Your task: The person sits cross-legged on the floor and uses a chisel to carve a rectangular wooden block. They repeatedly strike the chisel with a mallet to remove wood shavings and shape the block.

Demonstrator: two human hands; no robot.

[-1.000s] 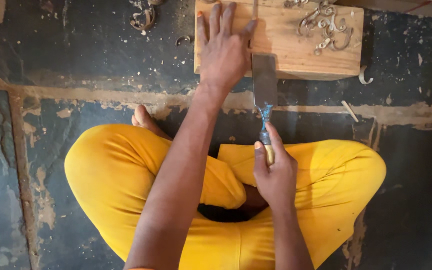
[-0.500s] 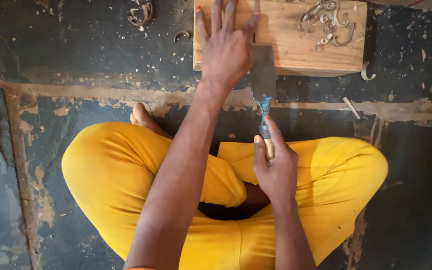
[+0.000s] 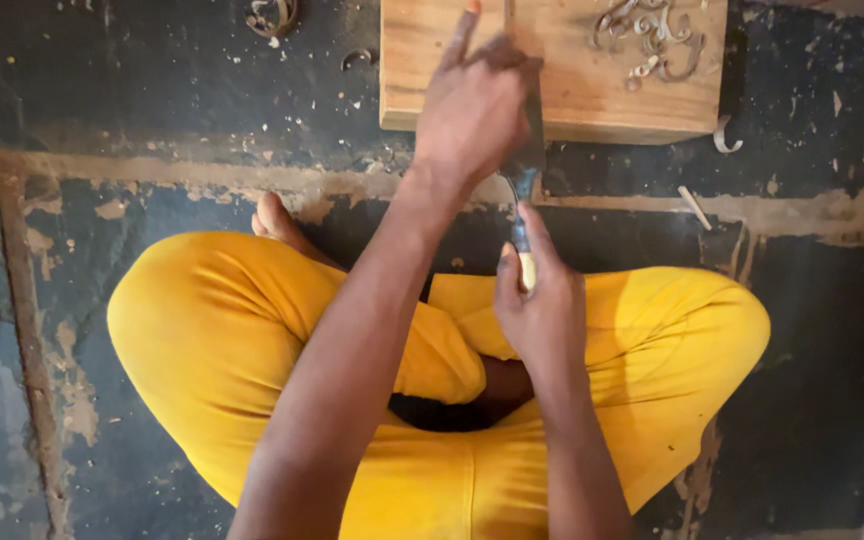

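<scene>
Floor (image 3: pixel 152 110): dark, worn and patched, with pale cracks and scattered wood chips; sat on cross-legged in yellow trousers (image 3: pixel 212 340), one bare foot (image 3: pixel 274 218) showing by the left knee.
Wood block (image 3: pixel 592 95): pale, rectangular, lying flat on the floor straight ahead, at the top edge of view; near edge faces the knees.
Left hand (image 3: pixel 477 105): laid over the near left part of the block, fingers bunched and curled down onto the chisel blade, one finger lifted; presses rather than grips.
Right hand (image 3: pixel 542 310): closed tight round the chisel handle, thumb up along it, held just above the lap.
Chisel (image 3: pixel 524 190): wide flat blade, blue collar, pale handle; runs from the right hand up to the block, cutting edge hidden under the left hand.
Shavings (image 3: pixel 652 35): curled, piled on the far right of the block; more on the floor beside it.
Step, as judged: paring the block's top, blade set and guided.
Next move, as judged: calls for a steady forward push from the right hand, left fingers kept behind the edge, block kept from sliding.
</scene>
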